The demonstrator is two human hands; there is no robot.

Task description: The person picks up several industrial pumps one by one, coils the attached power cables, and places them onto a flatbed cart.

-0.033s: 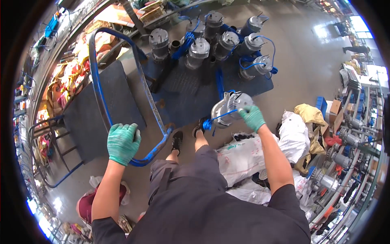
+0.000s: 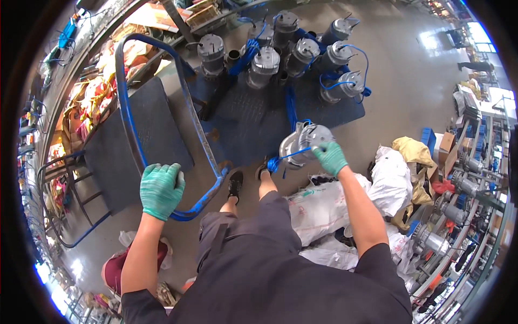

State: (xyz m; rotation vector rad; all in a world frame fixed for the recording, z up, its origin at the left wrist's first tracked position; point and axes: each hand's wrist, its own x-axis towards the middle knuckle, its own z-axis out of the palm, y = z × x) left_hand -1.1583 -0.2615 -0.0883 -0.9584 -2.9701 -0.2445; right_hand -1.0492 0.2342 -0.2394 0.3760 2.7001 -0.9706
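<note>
My left hand [image 2: 162,191], in a green knit glove, is closed round the blue tubular handle [image 2: 129,116] of a flat cart. The cart's dark deck [image 2: 240,137] lies in front of my feet. My right hand [image 2: 330,159], gloved the same way, grips the top end of a grey metal submersible pump [image 2: 308,139], which is tilted beside the deck's near right corner. A coiled blue cable [image 2: 273,164] hangs at the pump. Its underside is hidden, so I cannot tell whether it touches the deck. Several similar pumps [image 2: 264,67] stand upright at the deck's far end.
Another dark flat cart [image 2: 143,137] stands at the left, beside a heap of colourful scraps [image 2: 89,110]. White woven sacks [image 2: 318,208] and a yellowish sack [image 2: 413,151] lie to my right. Farther right, a rack [image 2: 464,227] carries metal parts. A dark red bundle [image 2: 116,270] sits near my left forearm.
</note>
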